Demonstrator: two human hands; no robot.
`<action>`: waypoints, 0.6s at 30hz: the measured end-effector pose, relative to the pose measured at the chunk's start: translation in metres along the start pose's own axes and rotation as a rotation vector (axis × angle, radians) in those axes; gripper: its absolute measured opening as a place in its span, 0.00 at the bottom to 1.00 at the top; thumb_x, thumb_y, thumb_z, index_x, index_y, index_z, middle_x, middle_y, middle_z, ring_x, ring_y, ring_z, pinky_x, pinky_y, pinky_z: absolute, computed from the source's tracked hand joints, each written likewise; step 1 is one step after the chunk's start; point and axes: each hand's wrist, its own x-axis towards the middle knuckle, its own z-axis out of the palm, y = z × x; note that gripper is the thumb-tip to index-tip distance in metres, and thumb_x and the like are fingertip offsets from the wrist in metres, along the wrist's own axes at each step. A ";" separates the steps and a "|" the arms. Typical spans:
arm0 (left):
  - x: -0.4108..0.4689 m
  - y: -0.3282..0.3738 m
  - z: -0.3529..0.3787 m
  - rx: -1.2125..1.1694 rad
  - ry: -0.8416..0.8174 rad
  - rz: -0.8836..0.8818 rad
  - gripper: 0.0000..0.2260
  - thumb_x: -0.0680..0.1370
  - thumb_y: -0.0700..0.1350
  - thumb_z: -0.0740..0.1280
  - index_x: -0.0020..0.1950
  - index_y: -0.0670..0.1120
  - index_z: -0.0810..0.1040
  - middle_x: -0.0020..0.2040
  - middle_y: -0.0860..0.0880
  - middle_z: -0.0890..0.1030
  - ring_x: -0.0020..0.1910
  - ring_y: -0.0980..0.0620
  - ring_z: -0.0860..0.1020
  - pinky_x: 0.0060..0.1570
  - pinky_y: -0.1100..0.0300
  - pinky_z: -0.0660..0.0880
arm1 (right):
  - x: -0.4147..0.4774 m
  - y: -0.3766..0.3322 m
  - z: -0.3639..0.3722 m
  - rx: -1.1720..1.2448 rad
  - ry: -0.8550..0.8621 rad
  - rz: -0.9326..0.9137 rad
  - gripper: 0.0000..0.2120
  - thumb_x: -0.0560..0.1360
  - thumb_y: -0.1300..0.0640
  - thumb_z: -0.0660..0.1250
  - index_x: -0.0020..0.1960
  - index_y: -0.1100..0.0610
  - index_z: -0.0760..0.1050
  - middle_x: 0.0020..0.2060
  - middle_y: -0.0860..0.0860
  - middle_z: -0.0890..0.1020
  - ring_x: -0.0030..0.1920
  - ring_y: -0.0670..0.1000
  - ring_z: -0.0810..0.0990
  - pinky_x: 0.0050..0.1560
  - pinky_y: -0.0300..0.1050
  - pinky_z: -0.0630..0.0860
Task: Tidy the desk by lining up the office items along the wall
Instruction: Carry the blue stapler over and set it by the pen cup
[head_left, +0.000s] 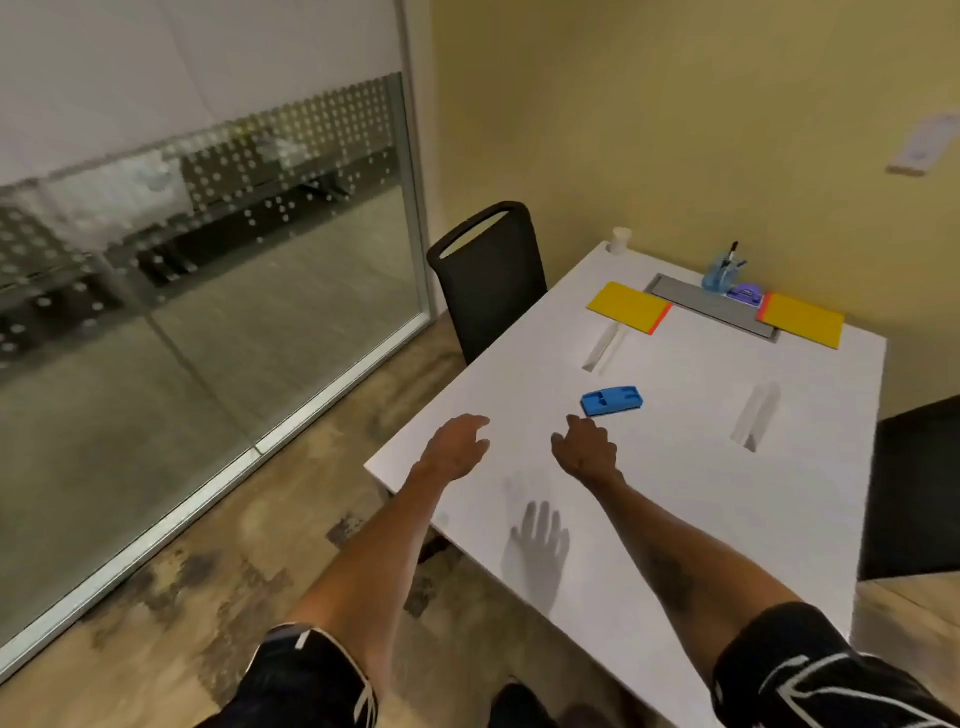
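**One blue thing left out in the open, the rest is already by the wall**

Both hands are up over the near part of the desk (675, 545) and empty, fingers loosely spread. The left hand (457, 447) hangs near the desk's left edge. The right hand (587, 449) is just short of the blue stapler-looking item (613, 401), fingertips near it but not touching. My guess is the right hand is lining up for a grab, since it's the closer one.

That blue piece sits alone mid-desk, well apart from everything else, so it looks like the last stray. Further out along the yellow wall (675, 130) the lineup is mostly there: two yellow notepads (628, 307) either side of a grey strip (711, 306), with a blue pen cup (719, 275) and a small purple item (744, 294) (hole punch maybe, too blurry to tell) on it. A white cup (620, 240) stands at the far corner.

Makes sense to carry the blue one across to that row.
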 end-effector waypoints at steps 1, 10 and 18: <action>0.012 0.000 -0.001 0.006 -0.029 0.023 0.22 0.82 0.49 0.59 0.76 0.49 0.64 0.76 0.50 0.65 0.76 0.48 0.62 0.75 0.53 0.58 | 0.006 0.000 0.001 0.020 0.005 0.028 0.22 0.80 0.50 0.55 0.71 0.58 0.65 0.68 0.58 0.71 0.67 0.60 0.69 0.64 0.56 0.67; 0.133 0.025 -0.016 0.065 -0.187 0.184 0.22 0.82 0.49 0.60 0.76 0.49 0.64 0.76 0.49 0.65 0.76 0.48 0.62 0.75 0.53 0.59 | 0.101 0.012 -0.013 0.204 0.023 0.202 0.23 0.80 0.51 0.58 0.71 0.60 0.65 0.67 0.59 0.72 0.65 0.61 0.72 0.64 0.55 0.69; 0.235 0.056 0.001 -0.010 -0.319 0.174 0.20 0.82 0.47 0.61 0.75 0.47 0.67 0.74 0.47 0.69 0.73 0.46 0.67 0.74 0.52 0.62 | 0.191 0.041 -0.020 0.299 0.037 0.280 0.19 0.77 0.54 0.59 0.65 0.61 0.71 0.61 0.59 0.76 0.59 0.61 0.76 0.57 0.53 0.73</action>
